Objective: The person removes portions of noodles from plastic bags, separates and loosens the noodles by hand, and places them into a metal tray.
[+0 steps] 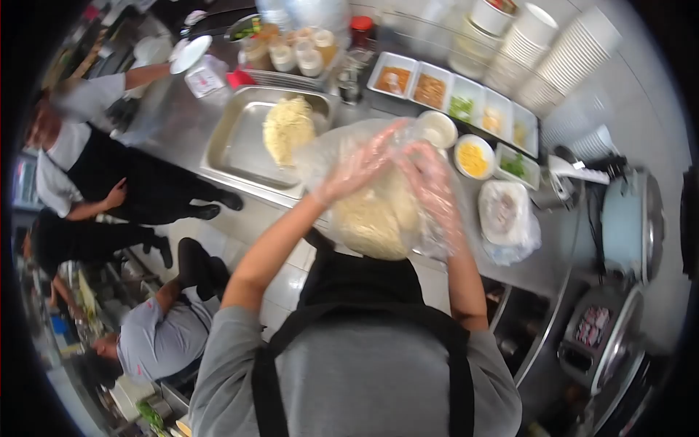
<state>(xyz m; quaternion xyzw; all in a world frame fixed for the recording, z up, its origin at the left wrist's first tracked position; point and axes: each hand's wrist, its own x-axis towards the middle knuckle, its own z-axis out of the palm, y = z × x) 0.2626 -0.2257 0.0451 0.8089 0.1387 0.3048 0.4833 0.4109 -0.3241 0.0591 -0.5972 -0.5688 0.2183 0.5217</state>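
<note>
Both hands wear clear plastic gloves and hold up a large clear plastic bag of noodles point(375, 222) in front of the black apron. My left hand point(357, 167) is closed on the upper left of the bag, and my right hand point(429, 175) grips its gathered top right side. Pale noodles point(290, 130) lie in a heap at the right of a steel tray point(240, 146), just beyond the bag. Close to the right hand stand a white empty-looking bowl point(437, 130) and a bowl of yellow bits point(473, 159). Fingertips are partly blurred by the plastic.
White topping containers point(429, 87) line the counter's back, with stacked bowls point(568, 54) behind. A plastic-wrapped container point(506, 218) sits at right, near a light-blue cooker point(630, 226). Sauce cups point(298, 54) stand behind the tray. Several co-workers, one in a black apron point(120, 171), are at left.
</note>
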